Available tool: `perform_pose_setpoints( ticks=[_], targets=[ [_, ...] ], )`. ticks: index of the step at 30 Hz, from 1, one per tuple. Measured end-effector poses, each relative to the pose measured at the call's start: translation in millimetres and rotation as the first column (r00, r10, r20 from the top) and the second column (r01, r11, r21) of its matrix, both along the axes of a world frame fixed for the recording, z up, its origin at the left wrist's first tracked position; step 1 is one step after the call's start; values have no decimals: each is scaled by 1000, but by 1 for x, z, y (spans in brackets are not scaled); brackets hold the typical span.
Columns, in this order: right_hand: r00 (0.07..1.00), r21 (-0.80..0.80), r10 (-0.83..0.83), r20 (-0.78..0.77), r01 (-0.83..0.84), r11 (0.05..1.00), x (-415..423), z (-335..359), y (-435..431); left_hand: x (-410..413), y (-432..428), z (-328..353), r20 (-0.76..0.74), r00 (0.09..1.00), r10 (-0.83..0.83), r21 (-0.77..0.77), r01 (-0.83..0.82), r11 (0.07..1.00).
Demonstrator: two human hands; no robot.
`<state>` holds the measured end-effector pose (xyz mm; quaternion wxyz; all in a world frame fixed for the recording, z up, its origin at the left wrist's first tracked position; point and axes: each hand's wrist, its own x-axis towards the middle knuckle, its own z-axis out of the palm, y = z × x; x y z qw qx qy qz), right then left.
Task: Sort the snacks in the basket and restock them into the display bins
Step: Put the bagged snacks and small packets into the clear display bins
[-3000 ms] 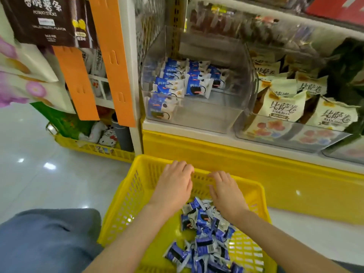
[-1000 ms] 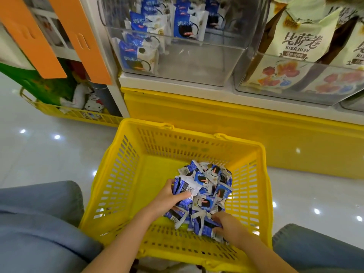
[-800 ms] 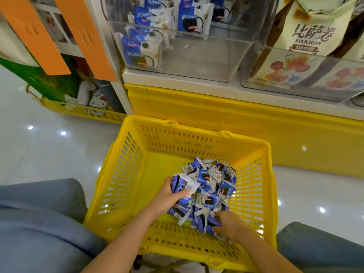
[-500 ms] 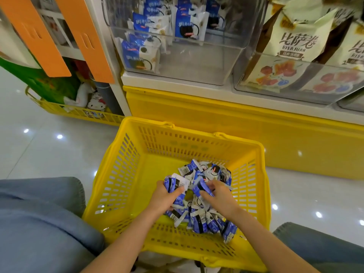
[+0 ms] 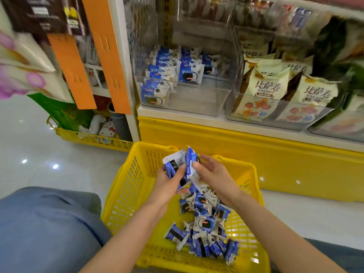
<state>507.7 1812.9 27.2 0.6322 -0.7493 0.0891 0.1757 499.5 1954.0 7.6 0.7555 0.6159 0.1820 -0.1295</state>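
A yellow plastic basket (image 5: pixel 126 192) stands on the floor in front of me with a heap of small blue-and-white snack packets (image 5: pixel 204 229) inside. My left hand (image 5: pixel 167 186) grips a bunch of these packets (image 5: pixel 176 164) above the basket's far rim. My right hand (image 5: pixel 214 178) pinches the same bunch from the right side. Above, on the shelf, a clear display bin (image 5: pixel 197 103) holds rows of the same blue packets (image 5: pixel 173 73), mostly at its left and back.
A second clear bin (image 5: pixel 279 119) to the right holds cream bags with printed characters. Orange strips (image 5: pixel 107 56) hang at the shelf's left post. Another yellow basket (image 5: pixel 92 138) with toys sits on the glossy floor at left. My blue-clad knees flank the basket.
Both hands gathered packets from the heap and lifted a bunch up above the basket's far rim. The camera tilted up toward the shelf bins.
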Motion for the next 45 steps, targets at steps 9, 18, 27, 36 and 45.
perform_pose_setpoints(
  ticks=[9,18,27,36,45],
  targets=[
    [993,-27,95,73,-93,995,36,89,8,35,33,77,178,982,-61,47,54,997],
    [954,-403,286,87,-229,886,100,165,8,77,53,114,285,953,-98,41,91,995],
    [984,-733,146,103,-25,680,230,168,-6,118,66,132,329,943,-50,-130,98,987],
    [903,-979,380,202,192,65,299,150,3,139,77,138,327,943,-59,-210,133,969],
    [921,-995,384,71,41,86,321,141,3,148,83,135,300,954,-20,-249,99,963]
  ],
)
